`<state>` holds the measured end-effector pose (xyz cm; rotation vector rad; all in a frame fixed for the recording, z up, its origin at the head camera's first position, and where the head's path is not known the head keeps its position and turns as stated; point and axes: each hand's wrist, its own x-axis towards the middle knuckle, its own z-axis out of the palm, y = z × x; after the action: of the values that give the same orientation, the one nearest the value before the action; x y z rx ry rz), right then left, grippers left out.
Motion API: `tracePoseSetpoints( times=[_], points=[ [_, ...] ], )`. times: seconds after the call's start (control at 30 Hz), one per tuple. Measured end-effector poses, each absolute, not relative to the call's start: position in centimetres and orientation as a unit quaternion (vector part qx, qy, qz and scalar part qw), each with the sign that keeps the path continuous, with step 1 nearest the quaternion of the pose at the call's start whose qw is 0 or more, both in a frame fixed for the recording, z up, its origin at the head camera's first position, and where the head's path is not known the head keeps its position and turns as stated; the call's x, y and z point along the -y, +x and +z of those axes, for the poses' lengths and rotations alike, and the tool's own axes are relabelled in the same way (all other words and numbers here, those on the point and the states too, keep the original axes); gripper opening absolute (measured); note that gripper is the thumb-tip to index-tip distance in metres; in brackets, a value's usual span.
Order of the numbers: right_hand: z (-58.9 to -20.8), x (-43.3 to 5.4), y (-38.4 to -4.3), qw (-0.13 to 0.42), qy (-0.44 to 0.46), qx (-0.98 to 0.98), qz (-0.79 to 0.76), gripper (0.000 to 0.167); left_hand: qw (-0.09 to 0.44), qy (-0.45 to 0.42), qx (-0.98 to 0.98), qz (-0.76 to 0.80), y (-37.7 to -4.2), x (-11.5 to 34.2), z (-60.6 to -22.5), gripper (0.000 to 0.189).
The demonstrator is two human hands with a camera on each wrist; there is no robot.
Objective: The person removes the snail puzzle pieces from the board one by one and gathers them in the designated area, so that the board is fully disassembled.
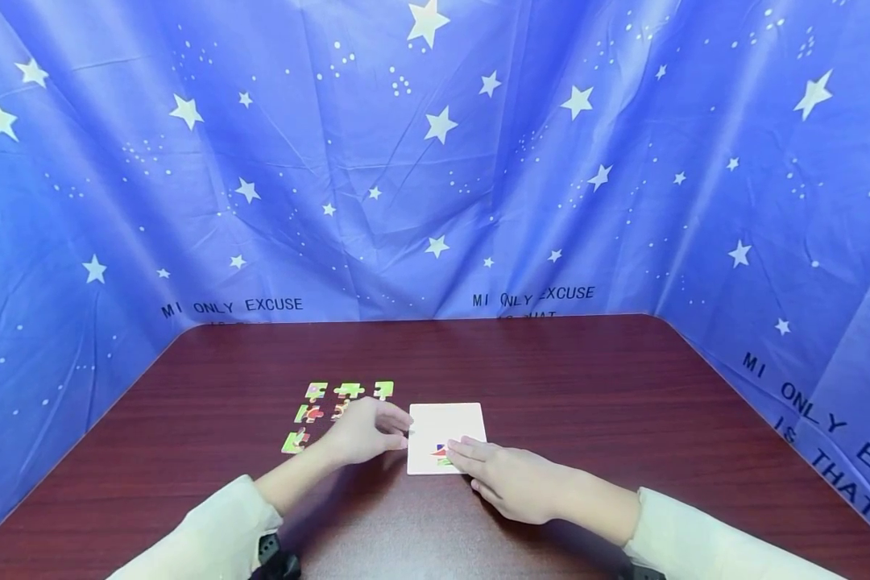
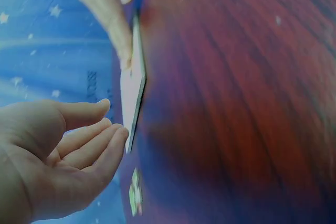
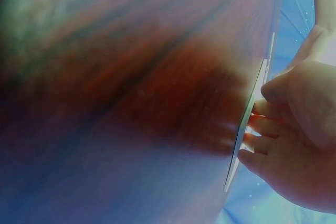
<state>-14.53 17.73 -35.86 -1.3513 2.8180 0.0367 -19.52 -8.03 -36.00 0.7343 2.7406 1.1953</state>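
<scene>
A white square board lies flat on the table, with a small patch of red, blue and green showing near its front edge. My right hand comes in from the right, its straight fingers resting on the board's lower right part and covering some of that patch. At the left edge is my left hand, fingers loosely bent and thumb apart; in the left wrist view its fingertips are right at the board's corner. The right wrist view shows the right fingers along the board's edge.
Several jigsaw pieces, such as a green one and a red-and-green one, lie spaced in rows left of the board, partly hidden by the left hand. A blue star-printed curtain hangs around the dark red wooden table.
</scene>
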Motion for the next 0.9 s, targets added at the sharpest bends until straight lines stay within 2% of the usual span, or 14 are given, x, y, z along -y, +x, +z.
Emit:
tracePoseSetpoints(
  times=[0.27,0.4,0.63,0.9],
  points=[
    [-35.9,-17.7,-14.5,0.012,-0.426,-0.905,0.004,0.047,0.019,0.309,-0.88,0.36,-19.1,5.6,-36.6,0.025],
    [-35.8,-17.7,-14.5,0.023,-0.418,-0.908,0.006,0.048,0.016,0.308,-0.885,0.349,-18.8,4.9,-36.8,0.025],
    [-35.9,-17.8,-14.6,-0.001,-0.442,-0.897,0.009,0.047,-0.012,0.322,-0.889,0.325,-18.5,4.3,-37.2,0.022],
    [-36.0,-18.0,-14.5,0.022,-0.431,-0.902,-0.016,0.049,-0.026,0.317,-0.896,0.311,-18.1,4.1,-37.1,0.019]
  ],
)
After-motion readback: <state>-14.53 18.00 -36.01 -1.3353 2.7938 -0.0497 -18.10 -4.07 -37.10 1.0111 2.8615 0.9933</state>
